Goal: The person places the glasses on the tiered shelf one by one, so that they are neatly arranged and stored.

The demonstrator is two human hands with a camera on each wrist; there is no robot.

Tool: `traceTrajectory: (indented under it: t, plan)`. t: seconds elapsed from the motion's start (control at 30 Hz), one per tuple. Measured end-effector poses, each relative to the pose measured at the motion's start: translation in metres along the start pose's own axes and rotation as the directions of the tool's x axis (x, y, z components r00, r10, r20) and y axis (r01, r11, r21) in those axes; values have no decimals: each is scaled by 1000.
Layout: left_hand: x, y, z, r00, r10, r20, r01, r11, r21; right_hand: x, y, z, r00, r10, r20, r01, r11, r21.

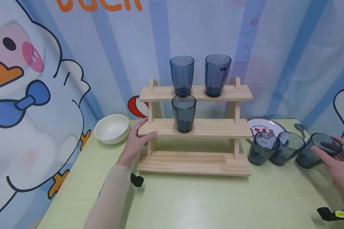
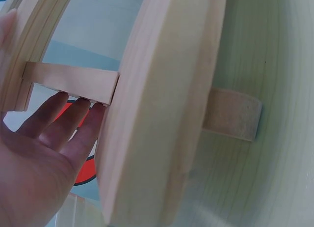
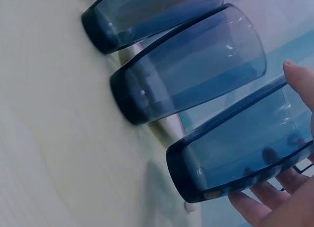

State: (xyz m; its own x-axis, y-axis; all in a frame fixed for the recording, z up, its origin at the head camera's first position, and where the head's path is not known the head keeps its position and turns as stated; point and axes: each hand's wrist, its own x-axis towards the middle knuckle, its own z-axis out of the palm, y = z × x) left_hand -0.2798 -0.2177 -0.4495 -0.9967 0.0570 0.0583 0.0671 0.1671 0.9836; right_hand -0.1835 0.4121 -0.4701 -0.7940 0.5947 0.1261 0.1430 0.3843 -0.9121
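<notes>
My left hand (image 1: 134, 143) grips the left end of a three-tier wooden shelf rack (image 1: 212, 128) at its middle tier, thumb in front. In the left wrist view its fingers (image 2: 81, 131) reach along the side upright. At the right, my right hand (image 1: 339, 167) holds a blue-tinted drinking glass (image 1: 308, 156), thumb on one side and fingers on the other. The glass tilts slightly, its base close over the table in the right wrist view. Beside it stand two matching glasses, one nearer (image 1: 285, 151) and one closer to the rack (image 1: 261, 152).
On the rack's top tier are two glasses, a left one (image 1: 182, 74) and a right one (image 1: 217, 74); another glass (image 1: 184, 114) stands on the middle tier. A white bowl (image 1: 110, 128) sits left. Behind the right-hand glasses lie a patterned plate (image 1: 263, 123) and a spoon (image 1: 299, 127).
</notes>
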Motion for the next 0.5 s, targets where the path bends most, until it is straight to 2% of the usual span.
traceTrajectory:
  t: [0.17,0.33,0.4,0.5]
  plan:
    - [1,-3,0,1000,-4,4,4,1000,0,-4,-17,-5,995,-11,-95,13,1000,23]
    - [0,-3,0,1000,-6,1,6,1000,-3,-9,-37,-13,996,-9,-86,8,1000,-11]
    - [0,-3,0,1000,1,0,-1,1000,-4,-9,-44,-18,997,-36,-67,33,998,-57]
    - [-1,-2,0,1000,13,-4,-13,1000,-5,-6,-54,-25,989,-133,-57,122,979,-163]
